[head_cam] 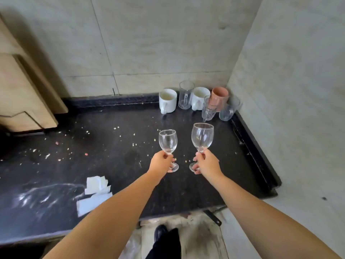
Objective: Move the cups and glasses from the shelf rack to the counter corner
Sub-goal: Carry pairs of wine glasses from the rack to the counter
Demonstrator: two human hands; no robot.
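Observation:
My left hand (161,162) grips the stem of a clear wine glass (167,141), held upright over the dark counter (112,146). Beside it, my right hand (206,163) grips the stem of a second, slightly larger wine glass (202,136), also upright. In the far right counter corner stand two white mugs (167,100) (199,97), a tall glass mug (185,97), a pink cup (219,96), a ribbed glass (208,108) and a clear tumbler (228,109). The shelf rack is out of view.
Crumbs are scattered across the counter. Crumpled white paper (95,193) lies near the front left edge. A wooden cabinet (20,90) juts out at the left. Tiled walls close the back and right sides. A black shoe (161,232) shows on the floor below.

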